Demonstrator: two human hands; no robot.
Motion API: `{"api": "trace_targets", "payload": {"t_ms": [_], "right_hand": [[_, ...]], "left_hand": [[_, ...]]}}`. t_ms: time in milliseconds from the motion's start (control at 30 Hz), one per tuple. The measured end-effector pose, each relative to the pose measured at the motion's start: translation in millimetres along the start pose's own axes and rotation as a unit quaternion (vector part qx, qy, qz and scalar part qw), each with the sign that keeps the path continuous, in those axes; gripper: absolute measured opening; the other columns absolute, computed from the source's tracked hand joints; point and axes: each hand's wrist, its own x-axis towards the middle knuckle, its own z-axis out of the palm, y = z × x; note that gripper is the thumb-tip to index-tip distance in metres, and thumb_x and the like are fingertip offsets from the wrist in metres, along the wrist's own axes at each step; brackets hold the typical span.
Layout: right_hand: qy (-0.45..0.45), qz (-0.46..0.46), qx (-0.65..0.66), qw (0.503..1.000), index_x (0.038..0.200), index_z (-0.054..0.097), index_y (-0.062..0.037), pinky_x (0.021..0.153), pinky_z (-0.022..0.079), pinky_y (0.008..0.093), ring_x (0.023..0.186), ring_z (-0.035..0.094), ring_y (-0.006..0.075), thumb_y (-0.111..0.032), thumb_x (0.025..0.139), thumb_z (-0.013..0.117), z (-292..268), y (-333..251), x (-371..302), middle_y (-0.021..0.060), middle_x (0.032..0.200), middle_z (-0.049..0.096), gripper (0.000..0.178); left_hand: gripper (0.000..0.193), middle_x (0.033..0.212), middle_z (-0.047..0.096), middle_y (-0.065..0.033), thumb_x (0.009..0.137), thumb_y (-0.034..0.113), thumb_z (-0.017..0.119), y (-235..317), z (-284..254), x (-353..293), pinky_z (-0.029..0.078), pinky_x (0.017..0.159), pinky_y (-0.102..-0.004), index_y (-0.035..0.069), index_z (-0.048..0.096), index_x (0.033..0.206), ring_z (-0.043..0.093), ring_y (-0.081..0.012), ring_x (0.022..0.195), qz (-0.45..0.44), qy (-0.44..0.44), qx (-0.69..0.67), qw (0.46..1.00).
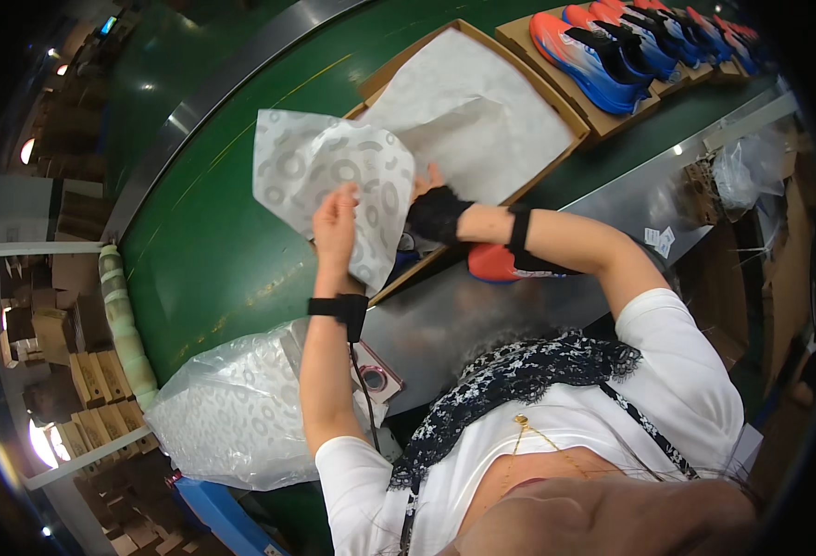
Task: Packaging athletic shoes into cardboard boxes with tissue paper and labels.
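A sheet of white tissue paper with grey ring patterns [334, 153] is raised over the near left part of an open shoebox [556, 171]. My left hand [336, 222] is closed at this sheet, fingers bent against it. My right hand [429, 193] reaches in at the sheet's right edge, its visible fingers apart; the rest is partly hidden by a black wrist covering. More white paper [482, 111] lines the far part of the box. Something dark and blue shows in the box's near corner, mostly covered. Beneath my right forearm lies a red and blue shoe [493, 263].
Several orange and blue sneakers [593, 60] stand on cardboard boxes at the upper right. A plastic bag of patterned paper [232, 408] lies at the lower left of the green surface [213, 232]. A metal edge [602, 208] runs along the near side.
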Motion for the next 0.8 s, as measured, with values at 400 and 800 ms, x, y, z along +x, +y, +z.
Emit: {"api": "trace_targets", "payload": {"t_ms": [400,800], "right_hand": [[-0.034,-0.033,0.092,0.995,0.117,0.041,-0.0085,0.084,0.035,0.0453,0.100,0.048,0.0283,-0.028,0.062,0.068,-218,47,-145,0.0149,0.114,0.045,0.064],[-0.157,-0.191,0.039,0.968,0.118,0.041,-0.0120,0.074,0.039,0.0358,0.087,0.054,0.0263,-0.015,0.054,0.066,-255,-21,-109,0.0123,0.101,0.052,0.068]], "left_hand": [[0.032,0.070,0.061,-0.0111,0.072,0.035,0.060,-15,39,-4,0.043,0.066,-0.0374,0.004,0.064,0.074,0.059,-0.0227,0.068,-0.007,-0.074,0.478,0.875],[0.071,0.103,0.048,-0.0144,0.048,0.017,0.074,-10,128,-96,0.036,0.077,-0.0413,0.003,0.040,0.109,0.047,-0.0319,0.094,0.235,-0.117,0.436,0.861]]}}
